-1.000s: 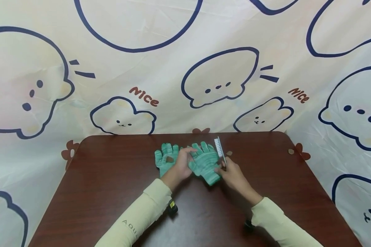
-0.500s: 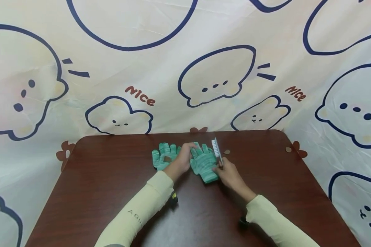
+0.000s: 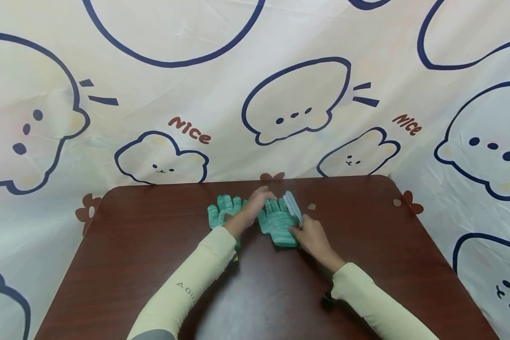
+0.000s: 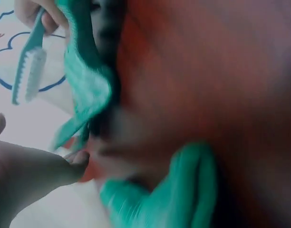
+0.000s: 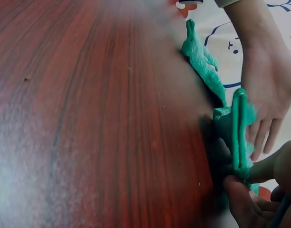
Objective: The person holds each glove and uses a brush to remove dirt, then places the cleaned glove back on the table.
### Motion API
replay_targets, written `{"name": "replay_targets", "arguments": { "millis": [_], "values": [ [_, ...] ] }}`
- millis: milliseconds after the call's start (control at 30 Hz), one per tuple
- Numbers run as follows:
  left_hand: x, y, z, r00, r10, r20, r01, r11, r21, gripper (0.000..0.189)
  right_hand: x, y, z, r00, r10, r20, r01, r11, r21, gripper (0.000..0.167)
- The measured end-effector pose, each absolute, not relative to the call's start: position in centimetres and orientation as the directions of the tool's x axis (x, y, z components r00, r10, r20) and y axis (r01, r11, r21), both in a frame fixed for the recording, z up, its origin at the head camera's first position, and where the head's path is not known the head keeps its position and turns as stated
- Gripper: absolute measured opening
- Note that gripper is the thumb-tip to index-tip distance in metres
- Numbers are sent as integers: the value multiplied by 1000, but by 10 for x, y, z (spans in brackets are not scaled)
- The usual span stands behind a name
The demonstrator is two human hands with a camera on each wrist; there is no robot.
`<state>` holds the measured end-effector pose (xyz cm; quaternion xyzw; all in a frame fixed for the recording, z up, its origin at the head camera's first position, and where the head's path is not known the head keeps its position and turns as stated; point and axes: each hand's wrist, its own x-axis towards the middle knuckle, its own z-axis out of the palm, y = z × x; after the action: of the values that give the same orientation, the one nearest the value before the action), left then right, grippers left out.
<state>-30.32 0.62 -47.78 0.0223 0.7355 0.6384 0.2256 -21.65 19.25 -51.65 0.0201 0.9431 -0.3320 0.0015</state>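
My right hand (image 3: 314,238) grips a light-blue brush with white bristles (image 3: 292,207), and its thumb and finger also pinch the cuff of a green knit glove (image 3: 279,229). In the right wrist view that glove (image 5: 239,133) is raised edge-on off the table. My left hand (image 3: 255,208) is spread near the glove's fingertips, its fingers fairly straight; in the left wrist view a fingertip of the left hand (image 4: 36,173) lies close to them, and contact is unclear. A second green glove (image 3: 225,208) lies on the table, partly hidden behind the left forearm.
The dark brown wooden table (image 3: 131,264) has a patterned cloth (image 3: 225,94) behind and beside it. A small brown piece (image 3: 227,217) lies on the second glove. Another flat piece (image 3: 311,207) sits right of the brush, and a round one (image 3: 396,203) near the right edge.
The left hand has let go of the glove's finger side and lifted slightly away. The brush has tilted left, over the glove's fingers. The held glove has shifted a little left.
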Motion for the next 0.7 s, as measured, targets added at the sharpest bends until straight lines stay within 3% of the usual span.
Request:
{"name": "replay_targets", "arguments": {
  "millis": [100,233,400,567,700],
  "values": [
    [-302,-2,-465,-921,304,-243,-153,291,944,71,-217,195,-515,-999,46,-19,48,793,-607,30],
    [-299,-24,-449,-964,209,-168,-69,411,909,54,-216,196,-510,-999,46,3,35,798,-602,32],
    [-286,-66,-443,-995,62,-82,-26,628,778,44,-214,192,-500,-999,19,31,-4,781,-624,31],
    [-267,-101,-451,-982,-39,-185,-142,800,583,62,-214,180,-494,-1000,-25,6,-23,747,-664,30],
    [-257,-114,-464,-958,-55,-282,-213,794,570,87,-217,157,-490,-997,-82,-2,-54,680,-731,31]
  ]
}}
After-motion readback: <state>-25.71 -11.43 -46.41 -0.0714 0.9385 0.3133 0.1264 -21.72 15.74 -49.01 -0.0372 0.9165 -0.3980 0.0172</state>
